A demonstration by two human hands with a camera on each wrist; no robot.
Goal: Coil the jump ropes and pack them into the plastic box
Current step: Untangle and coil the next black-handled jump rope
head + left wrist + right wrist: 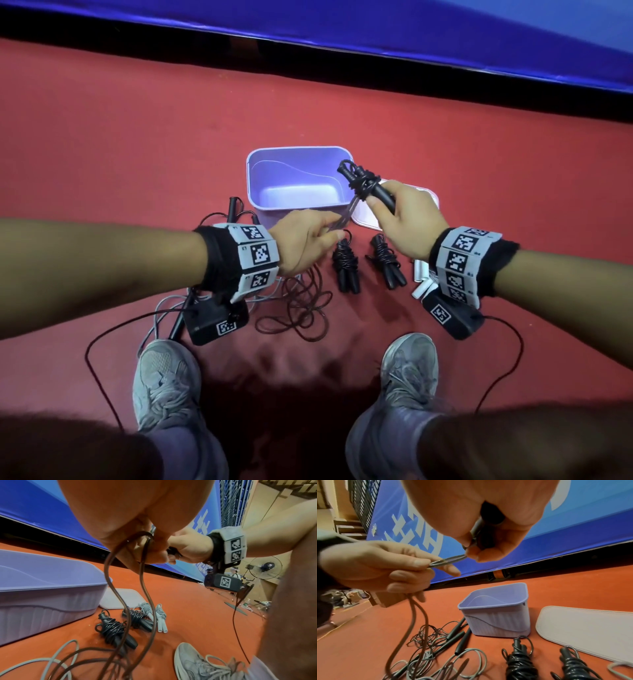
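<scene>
My right hand (394,219) grips the black handles (380,193) of a jump rope, with cord wound round them near the tips (359,178). My left hand (308,236) pinches the doubled loose cord (447,561) of that rope, which runs taut to the right hand and hangs down to the floor (144,588). The lilac plastic box (294,205) stands open and empty just beyond both hands. Two coiled black ropes (346,263) (387,262) lie on the red floor below the hands.
The box's flat lid (583,632) lies right of the box. Coiled white-handled ropes (154,615) lie at the right. Loose tangled black and grey ropes (433,649) lie at the left by my left shoe (164,380). A blue barrier (376,41) runs along the far side.
</scene>
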